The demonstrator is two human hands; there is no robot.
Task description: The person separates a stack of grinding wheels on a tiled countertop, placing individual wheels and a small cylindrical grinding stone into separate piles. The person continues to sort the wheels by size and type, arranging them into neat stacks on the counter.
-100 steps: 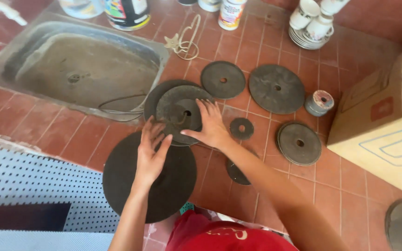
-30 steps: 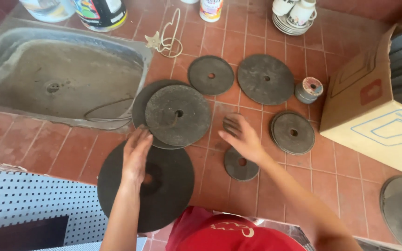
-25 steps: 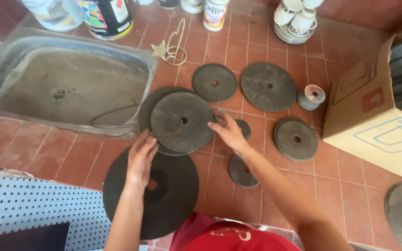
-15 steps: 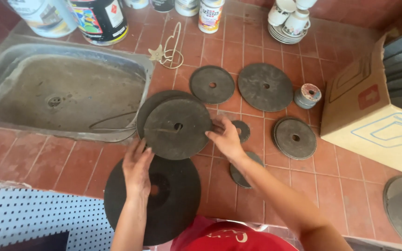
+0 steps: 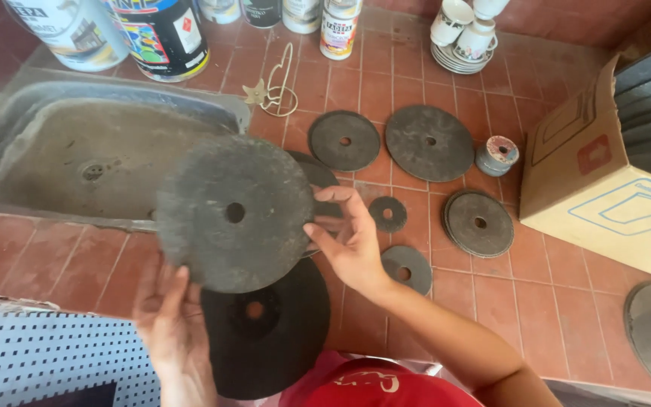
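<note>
A workshop: worn grinding discs (image 5: 429, 142) strewn on a tiled floor (image 5: 559, 271), paint cans (image 5: 161, 34), a box (image 5: 604, 181) of discs.
</note>
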